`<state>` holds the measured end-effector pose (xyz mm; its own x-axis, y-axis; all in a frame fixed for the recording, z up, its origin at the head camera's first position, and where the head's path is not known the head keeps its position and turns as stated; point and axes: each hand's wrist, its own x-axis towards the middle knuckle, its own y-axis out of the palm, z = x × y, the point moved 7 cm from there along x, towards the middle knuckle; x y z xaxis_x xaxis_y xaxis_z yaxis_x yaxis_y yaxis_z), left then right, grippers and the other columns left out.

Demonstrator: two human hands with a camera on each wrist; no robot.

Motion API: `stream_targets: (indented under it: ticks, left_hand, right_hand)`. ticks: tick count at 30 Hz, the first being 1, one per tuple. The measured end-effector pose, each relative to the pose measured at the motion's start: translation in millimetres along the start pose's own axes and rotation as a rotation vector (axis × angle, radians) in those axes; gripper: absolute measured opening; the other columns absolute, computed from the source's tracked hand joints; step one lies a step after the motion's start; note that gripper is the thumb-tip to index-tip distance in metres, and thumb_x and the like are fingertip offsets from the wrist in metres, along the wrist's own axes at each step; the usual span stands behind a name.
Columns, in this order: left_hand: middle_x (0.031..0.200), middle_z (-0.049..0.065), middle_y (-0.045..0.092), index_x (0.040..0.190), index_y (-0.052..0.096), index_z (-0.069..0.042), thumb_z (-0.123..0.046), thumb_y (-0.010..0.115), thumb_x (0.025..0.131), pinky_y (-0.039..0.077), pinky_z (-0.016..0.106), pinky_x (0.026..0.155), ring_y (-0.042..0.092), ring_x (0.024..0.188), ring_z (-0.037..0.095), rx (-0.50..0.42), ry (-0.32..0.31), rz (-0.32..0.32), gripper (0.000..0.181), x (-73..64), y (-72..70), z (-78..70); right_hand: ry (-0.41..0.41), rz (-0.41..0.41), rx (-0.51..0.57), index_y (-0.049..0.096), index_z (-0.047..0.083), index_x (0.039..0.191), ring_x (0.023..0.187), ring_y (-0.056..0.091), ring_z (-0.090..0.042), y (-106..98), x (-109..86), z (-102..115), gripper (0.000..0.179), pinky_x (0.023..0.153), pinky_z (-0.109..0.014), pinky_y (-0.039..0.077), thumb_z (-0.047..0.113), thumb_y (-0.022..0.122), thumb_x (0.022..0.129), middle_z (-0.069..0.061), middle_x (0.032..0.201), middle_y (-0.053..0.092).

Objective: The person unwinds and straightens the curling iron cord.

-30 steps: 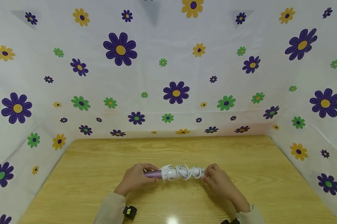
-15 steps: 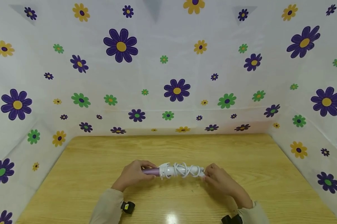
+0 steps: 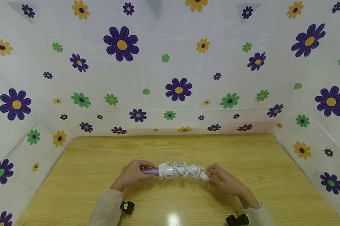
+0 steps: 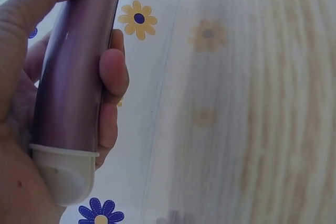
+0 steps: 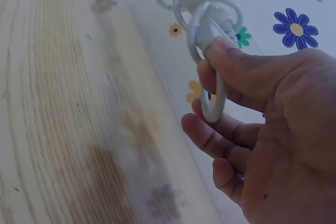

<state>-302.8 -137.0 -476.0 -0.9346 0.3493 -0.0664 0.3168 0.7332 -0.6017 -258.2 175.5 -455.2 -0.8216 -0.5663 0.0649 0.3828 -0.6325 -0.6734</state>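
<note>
A curling iron (image 3: 170,171) with a purple barrel and white handle is held level above the wooden table (image 3: 170,201). My left hand (image 3: 133,172) grips the barrel, its fingers curled around it; in the left wrist view the barrel (image 4: 73,77) ends in a white tip (image 4: 65,174) near the palm. A white cord (image 3: 184,169) is wound in crossing loops around the handle. At the handle's right end, my right hand (image 3: 225,180) pinches the cord's white plug (image 5: 207,38) between thumb and forefinger. A loop of cord (image 5: 214,111) hangs by the other, loosely bent fingers.
White cloth (image 3: 153,69) printed with purple, yellow and green flowers rises behind the table and along both sides. Black wrist cameras sit at the left cuff (image 3: 127,207) and the right cuff (image 3: 237,220).
Both hands and the curling iron appear slightly higher in the head view, which has tilted a little. The left hand has shifted left with the barrel. More of the plug shows at the right fingertips.
</note>
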Motion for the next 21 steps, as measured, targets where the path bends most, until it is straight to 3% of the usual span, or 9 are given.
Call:
stream_targets:
  ticks: [6, 10, 14, 18, 21]
  left_hand:
    - [0.106, 0.003, 0.07, 0.108, 0.072, -0.025, -0.035, 0.082, 0.074, 0.049, 0.033, 0.073, 0.062, 0.086, 0.016, 0.011, -0.009, -0.034, 0.037, -1.5, -10.3, 2.7]
    - [0.106, 0.003, 0.07, 0.107, 0.072, -0.027, -0.035, 0.082, 0.073, 0.049, 0.034, 0.074, 0.062, 0.087, 0.016, 0.022, -0.005, -0.03, 0.036, -2.3, -13.4, 1.8]
    - [0.105, 0.003, 0.069, 0.108, 0.072, -0.026, -0.034, 0.082, 0.074, 0.049, 0.033, 0.074, 0.061, 0.087, 0.016, 0.035, 0.001, -0.024, 0.036, -2.9, -15.3, 0.6]
    - [0.105, 0.004, 0.069, 0.108, 0.072, -0.023, -0.034, 0.081, 0.075, 0.05, 0.033, 0.074, 0.061, 0.087, 0.016, 0.033, 0.024, -0.013, 0.036, -4.3, -16.1, -0.8]
    - [0.106, 0.004, 0.069, 0.108, 0.072, -0.022, -0.036, 0.081, 0.075, 0.05, 0.033, 0.074, 0.061, 0.086, 0.016, 0.025, 0.035, -0.005, 0.037, -4.6, -16.2, -1.8]
  right_hand:
    - [0.003, 0.06, 0.1, 0.059, 0.009, 0.097, 0.112, 0.045, -0.006, -8, -9.4, -6, 0.013, 0.087, -0.024, 0.043, 0.021, 0.053, 0.098, -0.022, 0.125, 0.049]
    - [0.037, 0.045, 0.141, 0.061, 0.008, 0.098, 0.098, 0.048, 0.001, -9, -8.8, -12, 0.013, 0.079, -0.024, 0.041, 0.02, 0.055, 0.098, -0.013, 0.112, 0.058]
    - [0.12, -0.006, 0.218, 0.062, 0.002, 0.101, 0.084, 0.055, -0.003, -11, -7.7, -21, 0.02, 0.075, -0.025, 0.048, 0.021, 0.057, 0.096, -0.006, 0.097, 0.061]
    - [0.168, -0.051, 0.322, 0.059, -0.003, 0.108, 0.087, 0.063, -0.011, -14, -9.5, -27, 0.028, 0.078, -0.03, 0.053, 0.022, 0.058, 0.096, -0.011, 0.099, 0.064]
    - [0.171, -0.084, 0.359, 0.057, -0.005, 0.111, 0.09, 0.065, -0.013, -17, -9.6, -30, 0.03, 0.08, -0.031, 0.054, 0.022, 0.058, 0.096, -0.005, 0.1, 0.066]
